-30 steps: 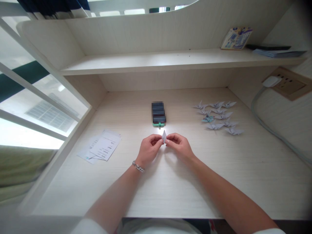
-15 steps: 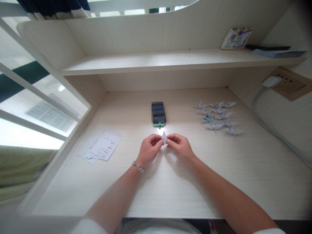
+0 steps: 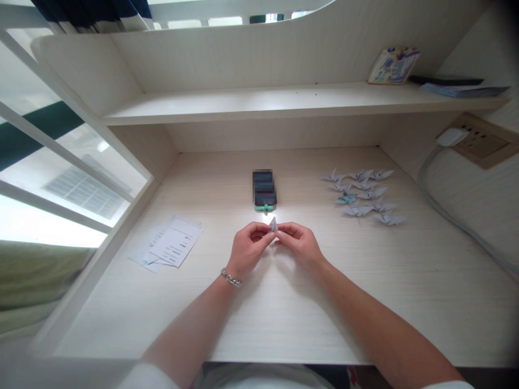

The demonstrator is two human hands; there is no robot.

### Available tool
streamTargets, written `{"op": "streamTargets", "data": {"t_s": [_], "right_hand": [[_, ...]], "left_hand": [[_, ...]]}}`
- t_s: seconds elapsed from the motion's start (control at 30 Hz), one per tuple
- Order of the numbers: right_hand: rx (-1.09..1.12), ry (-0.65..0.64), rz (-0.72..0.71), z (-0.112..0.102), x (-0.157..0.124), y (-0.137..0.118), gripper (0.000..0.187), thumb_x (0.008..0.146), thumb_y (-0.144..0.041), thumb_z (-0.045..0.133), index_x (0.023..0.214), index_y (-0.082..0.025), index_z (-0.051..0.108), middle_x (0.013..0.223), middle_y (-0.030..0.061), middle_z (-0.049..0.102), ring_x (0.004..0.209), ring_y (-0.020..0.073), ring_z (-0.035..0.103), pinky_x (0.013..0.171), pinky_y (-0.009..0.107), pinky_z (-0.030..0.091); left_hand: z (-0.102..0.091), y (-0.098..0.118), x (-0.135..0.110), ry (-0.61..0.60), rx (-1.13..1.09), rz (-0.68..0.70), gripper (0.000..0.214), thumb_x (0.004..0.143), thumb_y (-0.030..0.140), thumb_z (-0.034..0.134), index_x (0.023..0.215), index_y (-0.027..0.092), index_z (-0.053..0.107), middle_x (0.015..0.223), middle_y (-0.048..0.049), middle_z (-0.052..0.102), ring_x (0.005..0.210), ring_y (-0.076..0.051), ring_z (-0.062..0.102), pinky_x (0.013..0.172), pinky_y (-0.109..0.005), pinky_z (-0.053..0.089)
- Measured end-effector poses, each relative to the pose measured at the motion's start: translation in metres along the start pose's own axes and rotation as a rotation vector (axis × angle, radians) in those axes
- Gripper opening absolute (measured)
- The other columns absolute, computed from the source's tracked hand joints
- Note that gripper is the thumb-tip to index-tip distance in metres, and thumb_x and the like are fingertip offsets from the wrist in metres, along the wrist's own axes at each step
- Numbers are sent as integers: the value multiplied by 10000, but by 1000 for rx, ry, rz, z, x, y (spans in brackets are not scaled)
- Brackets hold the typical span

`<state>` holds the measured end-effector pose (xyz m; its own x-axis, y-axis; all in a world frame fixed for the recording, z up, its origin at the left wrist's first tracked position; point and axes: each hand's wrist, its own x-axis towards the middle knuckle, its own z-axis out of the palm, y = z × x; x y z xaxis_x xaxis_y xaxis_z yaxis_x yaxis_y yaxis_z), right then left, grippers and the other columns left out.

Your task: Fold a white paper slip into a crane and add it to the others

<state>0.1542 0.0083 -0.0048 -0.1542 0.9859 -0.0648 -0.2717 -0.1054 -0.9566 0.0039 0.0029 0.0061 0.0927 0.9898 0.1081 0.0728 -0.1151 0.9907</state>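
Between my fingertips is a small folded piece of white paper (image 3: 273,223), its pointed end facing away from me. My left hand (image 3: 252,244) pinches it from the left, thumb and fingers closed on its lower part. From the other side my right hand (image 3: 298,242) pinches it too, so the two thumbs nearly meet. The lower end of the paper is hidden by the thumbs. Just beyond lies a phone (image 3: 264,188) with a green lower edge, its screen blurred out. Several folded paper cranes (image 3: 365,194) stand grouped to the right, one of them bluish.
Printed paper slips (image 3: 174,243) lie on the desk (image 3: 284,319) at the left. A shelf (image 3: 243,102) crosses above, holding a small colourful box (image 3: 393,66) and a stack of papers (image 3: 462,90). At the right, a cable (image 3: 441,210) runs from a wall socket (image 3: 482,141).
The folded paper has turned slightly between my fingers, and my left thumb has shifted a little across its lower part. Everything else on the desk stays in place.
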Motion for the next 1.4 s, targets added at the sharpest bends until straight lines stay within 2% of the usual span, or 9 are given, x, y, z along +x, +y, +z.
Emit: {"op": "streamTargets", "data": {"t_s": [0.13, 0.23, 0.43, 0.67, 0.83, 1.23, 1.4], "right_hand": [[24, -8, 16, 1, 0, 1, 258, 648, -354, 728, 814, -163, 675, 792, 65, 687, 729, 190, 629, 729, 355, 502], [49, 17, 69, 0, 1, 2, 269, 634, -366, 735, 798, -162, 674, 776, 60, 678, 728, 189, 626, 701, 340, 506], [59, 37, 129, -2, 2, 2, 288, 632, -395, 728, 789, -163, 666, 769, 56, 664, 759, 194, 623, 656, 310, 511], [-46, 26, 12, 0, -1, 1, 254, 700, -410, 672, 801, -177, 670, 792, 53, 670, 757, 187, 618, 647, 303, 499], [-205, 11, -96, 0, -2, 0, 282, 684, -397, 684, 859, -177, 696, 869, 78, 690, 816, 223, 625, 687, 340, 497], [-142, 83, -78, -1, 0, 2, 281, 646, -408, 707, 791, -171, 664, 765, 65, 668, 718, 202, 621, 654, 331, 501], [-179, 112, -133, -1, 0, 2, 246, 647, -368, 717, 779, -177, 634, 764, 50, 652, 706, 183, 609, 658, 313, 491]], "left_hand": [[-1, 2, -1, -21, 94, 56, 221, 704, 297, 677, 871, 154, 660, 886, -76, 652, 769, -162, 619, 720, -293, 519], [0, 3, -2, -38, 123, 96, 185, 746, 287, 632, 879, 169, 681, 918, -80, 655, 816, -172, 620, 740, -290, 514], [0, 2, -2, -3, 78, 17, 183, 757, 283, 611, 874, 160, 680, 911, -84, 678, 821, -182, 636, 757, -302, 513], [1, 2, 0, -8, -5, -40, 224, 746, 331, 624, 861, 142, 655, 865, -79, 678, 795, -174, 634, 725, -291, 507], [-1, -1, 2, 4, -32, -57, 224, 721, 333, 650, 812, 128, 641, 807, -69, 662, 750, -159, 619, 691, -273, 498], [1, 0, 0, -15, 14, -30, 197, 760, 321, 602, 818, 137, 642, 824, -74, 664, 758, -161, 618, 704, -281, 500], [2, -2, 0, -7, -90, -45, 237, 736, 291, 638, 916, 140, 610, 852, -73, 656, 779, -160, 621, 722, -287, 508]]}}
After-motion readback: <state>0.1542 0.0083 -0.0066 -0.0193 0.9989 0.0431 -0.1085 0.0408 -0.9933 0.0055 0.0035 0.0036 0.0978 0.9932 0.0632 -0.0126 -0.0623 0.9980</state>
